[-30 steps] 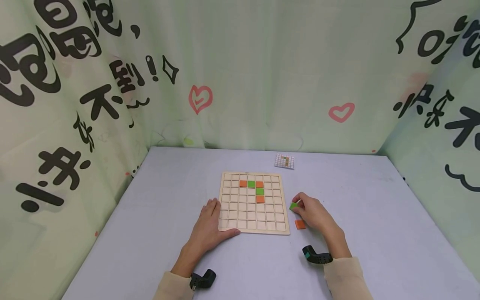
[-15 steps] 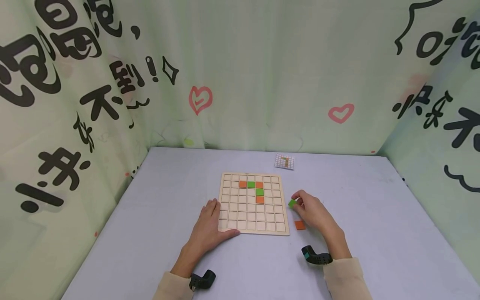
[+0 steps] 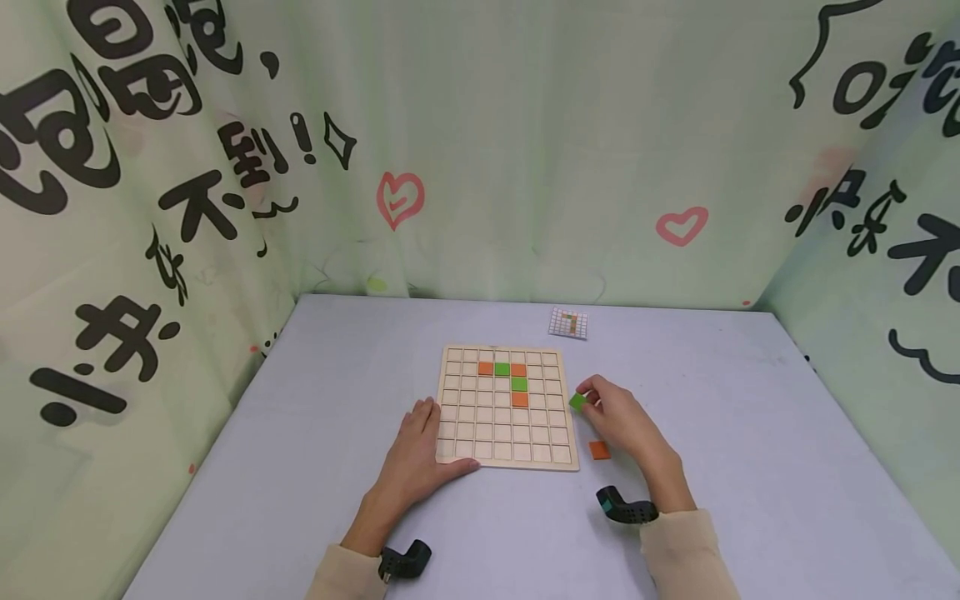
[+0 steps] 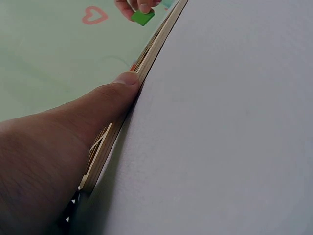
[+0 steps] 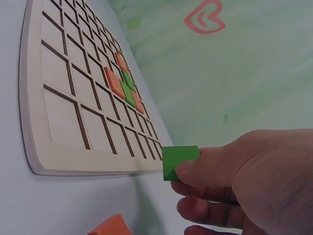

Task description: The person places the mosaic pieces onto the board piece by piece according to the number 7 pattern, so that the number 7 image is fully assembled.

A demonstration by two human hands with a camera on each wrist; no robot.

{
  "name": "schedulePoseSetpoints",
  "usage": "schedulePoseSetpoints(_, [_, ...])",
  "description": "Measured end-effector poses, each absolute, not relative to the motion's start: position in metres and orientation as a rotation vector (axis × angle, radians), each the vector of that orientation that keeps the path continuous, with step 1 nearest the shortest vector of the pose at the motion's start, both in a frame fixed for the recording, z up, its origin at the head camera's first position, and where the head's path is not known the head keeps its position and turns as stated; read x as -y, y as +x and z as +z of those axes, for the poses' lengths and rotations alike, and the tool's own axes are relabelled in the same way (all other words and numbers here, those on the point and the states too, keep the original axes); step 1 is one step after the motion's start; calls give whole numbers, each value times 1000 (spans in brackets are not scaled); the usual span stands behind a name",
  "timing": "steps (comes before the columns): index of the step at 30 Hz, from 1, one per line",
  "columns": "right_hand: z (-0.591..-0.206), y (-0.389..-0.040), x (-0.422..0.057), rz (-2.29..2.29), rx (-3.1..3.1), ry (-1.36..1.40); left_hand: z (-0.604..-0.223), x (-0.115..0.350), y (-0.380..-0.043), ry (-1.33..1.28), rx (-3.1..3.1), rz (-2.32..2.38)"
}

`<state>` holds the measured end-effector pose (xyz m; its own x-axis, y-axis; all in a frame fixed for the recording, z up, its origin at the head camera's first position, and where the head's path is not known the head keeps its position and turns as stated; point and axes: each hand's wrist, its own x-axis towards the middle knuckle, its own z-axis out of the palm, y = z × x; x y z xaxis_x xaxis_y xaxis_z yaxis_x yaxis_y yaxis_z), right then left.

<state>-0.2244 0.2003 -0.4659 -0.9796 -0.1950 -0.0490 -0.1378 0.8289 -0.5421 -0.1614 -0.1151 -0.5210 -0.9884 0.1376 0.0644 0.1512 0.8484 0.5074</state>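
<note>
A square wooden grid board lies on the table, with orange and green square tiles set in some of its cells, among them an orange tile and a green tile. At the board's near left corner rests my left hand, fingers straight along the left side and thumb on the front edge. Beyond the right side, my right hand pinches a green square tile between thumb and fingers, held up close to the board's edge. One loose orange tile lies on the table below that hand.
Behind the board, a small card printed with a coloured grid pattern lies on the white table. Pale green curtains with black writing and pink hearts hang behind and along both sides.
My right hand has moved a little left and away from me, bringing the pinched green tile up to the board's right edge. The left hand and the board stay put.
</note>
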Motion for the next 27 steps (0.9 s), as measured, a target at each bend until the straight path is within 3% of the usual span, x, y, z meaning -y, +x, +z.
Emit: schedulePoseSetpoints(27, [-466, -231, -176, -922, -2882, -312, -522, 116, -162, -238, 2998, -841])
